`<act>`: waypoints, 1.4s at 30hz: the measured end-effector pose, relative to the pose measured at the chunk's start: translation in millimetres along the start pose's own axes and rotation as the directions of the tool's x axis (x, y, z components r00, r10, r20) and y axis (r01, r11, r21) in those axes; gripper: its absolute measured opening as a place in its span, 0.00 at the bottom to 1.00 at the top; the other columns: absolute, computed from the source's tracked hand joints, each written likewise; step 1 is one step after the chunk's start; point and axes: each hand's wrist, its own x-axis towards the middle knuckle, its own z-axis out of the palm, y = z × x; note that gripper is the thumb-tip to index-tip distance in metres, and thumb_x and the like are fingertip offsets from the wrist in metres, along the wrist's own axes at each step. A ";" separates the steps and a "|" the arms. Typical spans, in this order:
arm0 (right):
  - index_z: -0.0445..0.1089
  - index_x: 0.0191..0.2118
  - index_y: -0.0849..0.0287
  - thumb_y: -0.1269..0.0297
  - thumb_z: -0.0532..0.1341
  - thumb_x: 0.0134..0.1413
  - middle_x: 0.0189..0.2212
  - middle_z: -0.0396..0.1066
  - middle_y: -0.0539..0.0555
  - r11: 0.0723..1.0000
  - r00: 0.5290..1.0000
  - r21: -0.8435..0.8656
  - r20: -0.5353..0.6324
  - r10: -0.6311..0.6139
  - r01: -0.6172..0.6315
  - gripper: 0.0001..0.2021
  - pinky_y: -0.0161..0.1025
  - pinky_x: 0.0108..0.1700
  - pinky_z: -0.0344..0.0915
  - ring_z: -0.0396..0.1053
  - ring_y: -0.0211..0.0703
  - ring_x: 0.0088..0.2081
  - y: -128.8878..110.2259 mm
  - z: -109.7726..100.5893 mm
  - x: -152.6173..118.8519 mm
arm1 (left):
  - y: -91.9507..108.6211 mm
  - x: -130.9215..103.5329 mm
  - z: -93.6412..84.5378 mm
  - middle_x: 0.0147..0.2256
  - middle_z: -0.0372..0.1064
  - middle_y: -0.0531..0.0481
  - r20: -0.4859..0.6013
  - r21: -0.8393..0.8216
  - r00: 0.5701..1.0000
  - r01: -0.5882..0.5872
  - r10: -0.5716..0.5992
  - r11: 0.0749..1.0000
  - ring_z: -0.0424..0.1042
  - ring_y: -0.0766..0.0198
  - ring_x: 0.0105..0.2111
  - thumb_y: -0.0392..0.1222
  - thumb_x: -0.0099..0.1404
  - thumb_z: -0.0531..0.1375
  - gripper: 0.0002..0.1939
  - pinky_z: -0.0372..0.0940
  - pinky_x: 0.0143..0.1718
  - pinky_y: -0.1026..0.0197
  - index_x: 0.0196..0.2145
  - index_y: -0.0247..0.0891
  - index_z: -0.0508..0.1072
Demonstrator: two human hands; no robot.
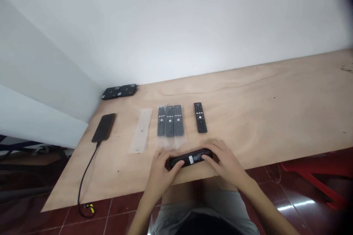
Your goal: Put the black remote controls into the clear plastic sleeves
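Near the table's front edge, a black remote control (186,160) lies sideways between my two hands, its back with a white label facing up. My left hand (162,167) grips its left end, thumb on top. Around the right end my right hand (222,159) is closed, its thumb pressing on the back. Just beyond are three remotes in clear plastic sleeves (170,121), side by side with buttons up. One bare remote (200,117) lies to their right. Flat translucent sleeves (141,130) rest to their left.
A phone (104,127) with a black cable (85,172) lies at the left; the cable hangs over the front edge. Two black boxes (119,91) sit at the back left corner by the wall. A red plastic chair or stool (322,176) stands at the right.
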 end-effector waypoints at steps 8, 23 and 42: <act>0.74 0.60 0.48 0.57 0.63 0.76 0.52 0.78 0.58 0.999 0.996 0.016 0.083 -0.038 0.037 0.13 0.58 0.56 0.71 0.73 0.59 0.53 4.6 -5.8 -1.1 | -1.4 3.6 -11.7 0.46 0.82 0.45 0.090 -0.122 0.996 0.040 -0.029 0.992 0.75 0.46 0.51 0.50 0.75 0.65 0.10 0.69 0.55 0.44 0.46 0.45 0.84; 0.75 0.64 0.47 0.57 0.64 0.75 0.55 0.79 0.59 0.999 0.998 0.003 0.048 -0.042 0.042 0.16 0.58 0.58 0.73 0.75 0.59 0.55 7.7 -5.4 -1.1 | -5.5 4.1 -20.2 0.54 0.75 0.45 0.155 0.061 0.949 -0.286 0.274 0.956 0.75 0.49 0.54 0.41 0.72 0.69 0.21 0.74 0.55 0.46 0.61 0.50 0.76; 0.75 0.63 0.47 0.56 0.63 0.76 0.57 0.78 0.58 0.998 0.991 0.012 0.115 -0.067 0.066 0.16 0.61 0.63 0.69 0.73 0.59 0.58 9.0 -7.9 -0.8 | -15.9 -5.8 -12.0 0.54 0.74 0.43 0.096 0.001 0.929 -0.359 0.358 0.933 0.73 0.50 0.56 0.43 0.73 0.69 0.22 0.73 0.58 0.43 0.62 0.50 0.77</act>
